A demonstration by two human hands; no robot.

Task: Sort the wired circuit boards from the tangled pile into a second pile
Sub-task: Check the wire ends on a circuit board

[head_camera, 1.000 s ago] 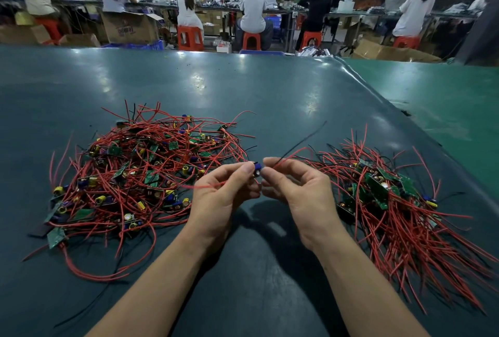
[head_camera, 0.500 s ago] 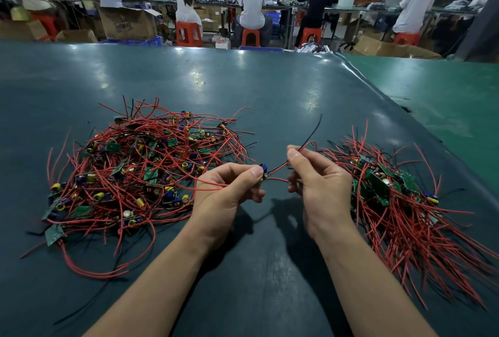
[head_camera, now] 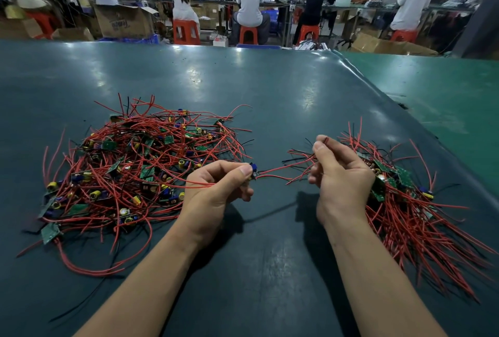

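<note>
Your left hand (head_camera: 216, 190) pinches a board (head_camera: 253, 170), your right hand (head_camera: 341, 174) its wires (head_camera: 286, 170); seemingly more boards remain in the tangled pile (head_camera: 129, 169) than sit in the second pile (head_camera: 410, 201).

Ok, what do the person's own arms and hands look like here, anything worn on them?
Both forearms are bare as far as the frame shows: no sleeves in view. The left hand and right hand wear no gloves, and no rings, watch or wrist strap are visible. Fingernails look short and unpainted.

Your table (head_camera: 243, 88) has a smooth, glossy dark mat. Red wires (head_camera: 280, 170) look plastic-coated; boards (head_camera: 402, 177) matt green.
</note>
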